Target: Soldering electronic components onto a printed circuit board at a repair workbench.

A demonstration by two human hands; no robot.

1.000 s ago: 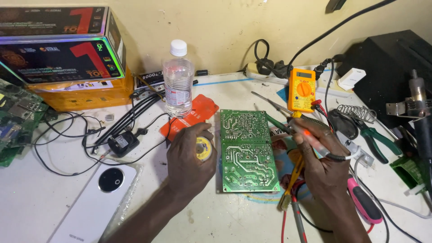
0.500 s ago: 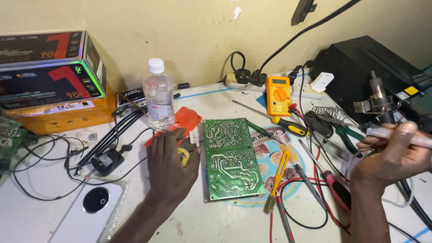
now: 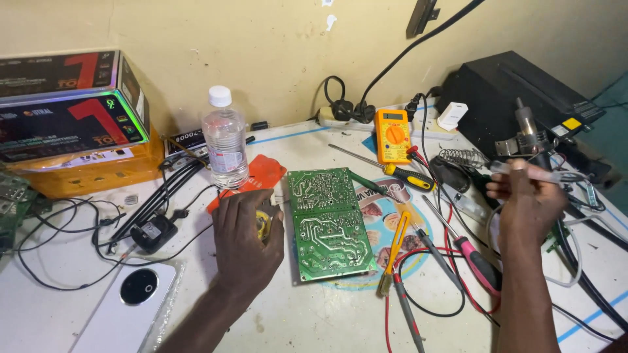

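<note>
Soldering iron [image 3: 533, 171] sits clamped in my right hand [image 3: 526, 202], lifted far right of the green board [image 3: 327, 222]. My left hand [image 3: 245, 238] grips a yellow roll [image 3: 263, 225] beside it. Nothing touches the board yet.

Only the person's two forearms and hands show, reaching in from the bottom edge of the view. Both arms are bare as far as the frame reaches: no sleeve, cuff or glove covers them. The left hand [image 3: 245, 238] carries no watch, strap or bracelet at the wrist, and no ring can be made out on its fingers [image 3: 230, 204]. The right hand [image 3: 528, 204] is likewise bare, with an unadorned wrist and no ring visible on the fingers that show. Both forearms are lean and long, the wrists narrow, the knuckles clearly marked. Nothing of the person's clothing enters the picture.
</note>
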